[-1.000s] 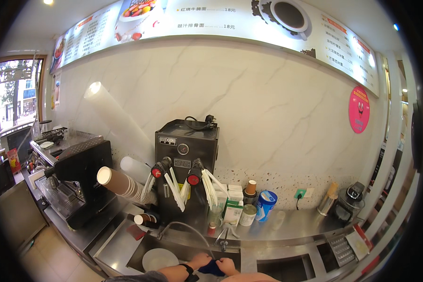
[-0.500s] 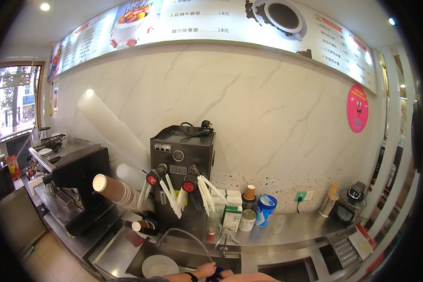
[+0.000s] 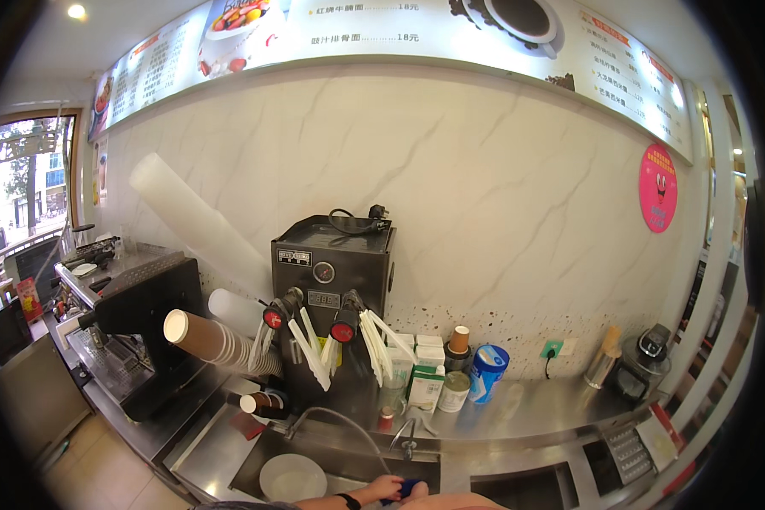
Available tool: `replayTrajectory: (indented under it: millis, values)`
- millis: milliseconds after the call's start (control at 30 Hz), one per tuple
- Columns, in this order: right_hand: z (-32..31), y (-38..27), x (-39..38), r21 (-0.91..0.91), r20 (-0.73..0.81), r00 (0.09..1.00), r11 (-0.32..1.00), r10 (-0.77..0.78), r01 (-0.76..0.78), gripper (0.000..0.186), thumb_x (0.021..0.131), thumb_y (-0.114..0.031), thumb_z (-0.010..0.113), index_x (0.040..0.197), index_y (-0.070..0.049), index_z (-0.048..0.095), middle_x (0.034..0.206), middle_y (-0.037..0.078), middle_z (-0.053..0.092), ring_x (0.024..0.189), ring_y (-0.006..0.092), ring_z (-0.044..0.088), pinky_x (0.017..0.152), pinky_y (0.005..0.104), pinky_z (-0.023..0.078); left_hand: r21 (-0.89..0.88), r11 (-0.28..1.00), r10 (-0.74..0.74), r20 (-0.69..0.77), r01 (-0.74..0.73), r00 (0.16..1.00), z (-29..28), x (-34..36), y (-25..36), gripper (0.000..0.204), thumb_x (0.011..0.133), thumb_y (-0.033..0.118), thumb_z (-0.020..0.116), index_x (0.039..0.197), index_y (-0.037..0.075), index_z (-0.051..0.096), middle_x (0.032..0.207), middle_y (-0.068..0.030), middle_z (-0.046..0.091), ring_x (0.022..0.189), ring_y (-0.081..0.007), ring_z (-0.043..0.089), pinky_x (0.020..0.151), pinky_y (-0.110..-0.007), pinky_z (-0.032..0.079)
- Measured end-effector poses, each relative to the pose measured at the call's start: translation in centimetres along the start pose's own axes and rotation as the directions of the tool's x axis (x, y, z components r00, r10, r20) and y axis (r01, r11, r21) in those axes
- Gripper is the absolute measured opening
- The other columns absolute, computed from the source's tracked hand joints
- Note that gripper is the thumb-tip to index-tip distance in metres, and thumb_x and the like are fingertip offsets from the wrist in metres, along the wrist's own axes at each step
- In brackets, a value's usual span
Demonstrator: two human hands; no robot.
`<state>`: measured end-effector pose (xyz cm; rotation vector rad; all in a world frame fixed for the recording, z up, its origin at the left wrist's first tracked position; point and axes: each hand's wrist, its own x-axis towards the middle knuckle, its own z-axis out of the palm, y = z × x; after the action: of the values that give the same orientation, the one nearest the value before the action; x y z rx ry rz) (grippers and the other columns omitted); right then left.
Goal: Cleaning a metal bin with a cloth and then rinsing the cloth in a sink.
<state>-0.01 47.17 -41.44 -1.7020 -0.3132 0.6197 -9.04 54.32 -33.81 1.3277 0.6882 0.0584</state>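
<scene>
At the lower edge, my left hand [image 3: 386,487], with a black band on its wrist, is closed on a dark blue cloth-like thing [image 3: 410,487]. My right hand [image 3: 420,490] meets it from the other side, its fingers closed against the same blue thing and partly cut off by the edge. Both hands are over the near part of a metal sink [image 3: 255,463]. The curved grey tap spout [image 3: 348,416] arches down close to my left hand. A round white basin [image 3: 292,478] lies in the sink to the left.
A second small tap [image 3: 409,446] stands behind my hands. Beyond are a black machine [image 3: 331,255] with white straws, stacked paper cups [image 3: 217,340], cartons [image 3: 425,387], and a blue-and-white canister [image 3: 488,374]. A coffee machine [image 3: 136,327] is at left, a blender [image 3: 643,365] at right.
The view has tilted and shifted slightly, so the wall sign sits higher. My hands have come a little upward and right in the picture, still together at the blue cloth-like thing.
</scene>
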Motion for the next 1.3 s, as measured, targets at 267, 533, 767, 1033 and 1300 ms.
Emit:
replayTrajectory:
  millis: [267, 533, 767, 1033, 1300]
  values:
    - [0.4, 0.9, 1.4, 0.105, -0.022, 1.0, 0.994, -0.003, 0.006, 0.023, 0.083, -0.028, 0.058, 0.089, -0.007, 0.064, 0.082, 0.01, 0.066, 0.07, 0.0263, 0.063, 0.068, 0.0413, 0.051, -0.485, 0.871, -0.118, -0.046, 0.082, 0.992, 0.7, 0.8, -0.9, 0.02, 0.091, 0.009, 0.05, 0.106, 0.0, 0.059, 0.087, -0.0104, 0.064, 0.066, -0.0223, 0.065, 0.056, -0.031, 0.056]
    - [1.2, 0.1, 1.2, 0.047, -0.075, 0.997, 0.998, -0.034, 0.037, 0.028, 0.088, -0.029, 0.054, 0.098, -0.003, 0.06, 0.094, 0.017, 0.062, 0.081, 0.0332, 0.059, 0.073, 0.0435, 0.049, 0.038, 0.985, -0.139, -0.39, 0.166, 0.91, -0.1, 3.6, -1.2, 0.028, 0.077, 0.024, 0.053, 0.085, -0.001, 0.065, 0.087, -0.0166, 0.067, 0.078, -0.0261, 0.063, 0.067, -0.04, 0.047]
    - [-0.1, -1.6, 0.6, -0.14, -0.31, 0.945, 0.988, -0.105, 0.064, 0.037, 0.092, -0.03, 0.048, 0.108, 0.003, 0.053, 0.108, 0.027, 0.057, 0.097, 0.0439, 0.054, 0.08, 0.0468, 0.046, -0.363, 0.915, -0.182, 0.017, 0.175, 0.983, 0.7, -2.4, 2.2, 0.036, 0.088, 0.031, 0.051, 0.117, 0.009, 0.053, 0.115, -0.0128, 0.055, 0.099, -0.0301, 0.054, 0.079, -0.045, 0.046]
    - [1.4, -6.2, -2.5, -0.427, 0.197, 0.976, 0.887, -0.096, 0.173, 0.059, 0.094, -0.048, 0.041, 0.121, 0.004, 0.048, 0.105, 0.024, 0.061, 0.094, 0.0394, 0.058, 0.081, 0.0472, 0.045, -0.323, 0.945, -0.048, 0.033, 0.056, 0.998, 0.0, -1.4, 3.3, 0.034, 0.088, 0.03, 0.051, 0.114, 0.008, 0.054, 0.111, -0.0134, 0.057, 0.097, -0.0298, 0.055, 0.079, -0.045, 0.046]
    - [2.1, -3.1, 1.1, -0.375, 0.151, 0.982, 0.913, -0.112, 0.162, 0.056, 0.093, -0.047, 0.042, 0.113, 0.004, 0.052, 0.098, 0.023, 0.062, 0.09, 0.0381, 0.058, 0.077, 0.0451, 0.045, -0.224, 0.975, -0.013, -0.028, 0.007, 1.0, 0.1, -0.9, 4.2, 0.033, 0.087, 0.03, 0.051, 0.11, 0.007, 0.056, 0.108, -0.014, 0.058, 0.095, -0.0295, 0.057, 0.078, -0.044, 0.047]
